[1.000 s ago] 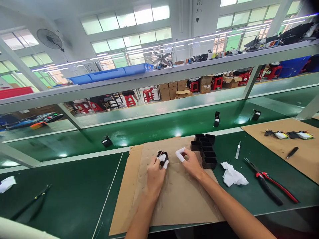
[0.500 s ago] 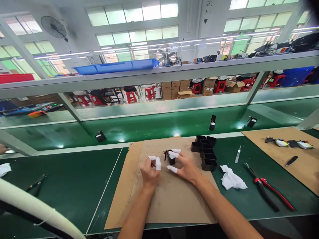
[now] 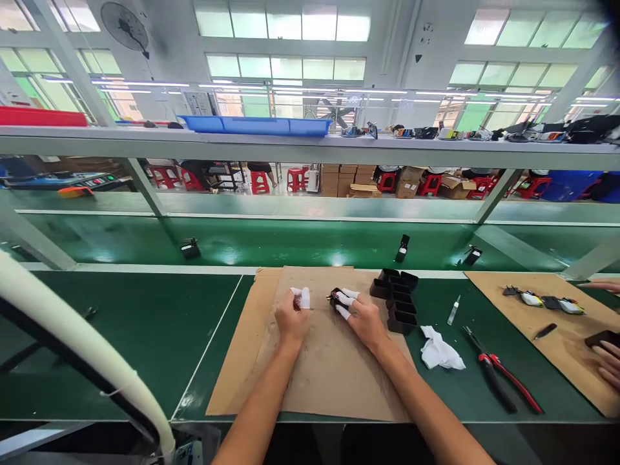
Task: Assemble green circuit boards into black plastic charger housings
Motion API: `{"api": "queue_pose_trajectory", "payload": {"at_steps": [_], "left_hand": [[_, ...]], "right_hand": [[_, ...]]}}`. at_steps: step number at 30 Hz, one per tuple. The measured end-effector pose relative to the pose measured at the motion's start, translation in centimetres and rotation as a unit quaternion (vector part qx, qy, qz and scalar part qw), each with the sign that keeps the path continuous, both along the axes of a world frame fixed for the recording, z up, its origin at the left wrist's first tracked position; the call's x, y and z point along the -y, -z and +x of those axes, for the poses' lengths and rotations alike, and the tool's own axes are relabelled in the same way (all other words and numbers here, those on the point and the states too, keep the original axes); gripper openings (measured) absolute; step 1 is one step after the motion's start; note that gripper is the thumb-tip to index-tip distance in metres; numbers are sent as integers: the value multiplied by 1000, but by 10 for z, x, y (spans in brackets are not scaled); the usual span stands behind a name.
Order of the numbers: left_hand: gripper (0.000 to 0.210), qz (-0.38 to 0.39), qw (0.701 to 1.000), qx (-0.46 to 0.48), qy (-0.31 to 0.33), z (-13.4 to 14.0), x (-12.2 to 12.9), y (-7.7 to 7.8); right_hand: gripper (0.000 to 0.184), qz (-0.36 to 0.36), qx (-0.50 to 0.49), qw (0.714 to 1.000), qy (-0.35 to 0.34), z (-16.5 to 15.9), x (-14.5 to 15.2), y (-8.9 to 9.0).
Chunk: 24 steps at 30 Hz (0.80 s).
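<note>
My right hand [image 3: 367,318], with white finger cots on its fingertips, is closed around a small black box [image 3: 336,299]. Fine wires or metal ends stick out of the box towards the left. To its left, my left hand [image 3: 290,318] is closed, with its white-capped thumb and forefinger pressed together. Something small and dark reddish shows in that pinch, too little to name. Both hands are over a brown cardboard sheet [image 3: 329,381]. Just right of my right hand stands a group of open black boxes [image 3: 402,315].
To the right lie a crumpled white tissue [image 3: 440,350], a slim white tube [image 3: 454,311] and long-nosed pliers [image 3: 504,378]. A co-worker's hand [image 3: 611,361] rests by a second cardboard sheet [image 3: 533,303]. Small black devices sit on the green belt [image 3: 290,242]. A pale hose [image 3: 87,345] crosses at left.
My right fingers have closed round the black box, which now points its wire end to the left. A co-worker's hands have appeared at the right edge. The camera view has tilted and shifted.
</note>
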<state>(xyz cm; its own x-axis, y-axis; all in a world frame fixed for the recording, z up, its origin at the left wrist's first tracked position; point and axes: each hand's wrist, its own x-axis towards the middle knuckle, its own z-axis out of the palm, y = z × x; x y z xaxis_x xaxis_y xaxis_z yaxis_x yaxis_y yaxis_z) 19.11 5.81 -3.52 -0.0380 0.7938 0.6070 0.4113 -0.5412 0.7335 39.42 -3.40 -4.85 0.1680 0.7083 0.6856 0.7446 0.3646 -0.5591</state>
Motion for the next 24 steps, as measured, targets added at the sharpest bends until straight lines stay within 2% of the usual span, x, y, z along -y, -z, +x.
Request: {"api": "queue_pose_trajectory", "payload": {"at_steps": [3, 6, 10, 13, 18, 24], "left_hand": [[37, -1, 1000, -8, 2, 0, 0, 1], [34, -2, 1000, -13, 7, 1, -1, 3], [32, -4, 1000, -22, 15, 2, 0, 6], [34, -4, 1000, -25, 15, 2, 1, 7], [33, -4, 1000, -26, 16, 2, 2, 6], [32, -7, 1000, -22, 13, 4, 4, 5]], "right_hand": [[25, 12, -1, 1000, 14, -12, 25, -9], [29, 7, -19, 1000, 13, -32, 67, -11], [38, -16, -74, 997, -20, -62, 125, -1], [46, -6, -50, 999, -5, -77, 153, 8], [58, -1, 9, 1000, 29, -85, 168, 16], [59, 8, 25, 999, 31, -84, 172, 14]]}}
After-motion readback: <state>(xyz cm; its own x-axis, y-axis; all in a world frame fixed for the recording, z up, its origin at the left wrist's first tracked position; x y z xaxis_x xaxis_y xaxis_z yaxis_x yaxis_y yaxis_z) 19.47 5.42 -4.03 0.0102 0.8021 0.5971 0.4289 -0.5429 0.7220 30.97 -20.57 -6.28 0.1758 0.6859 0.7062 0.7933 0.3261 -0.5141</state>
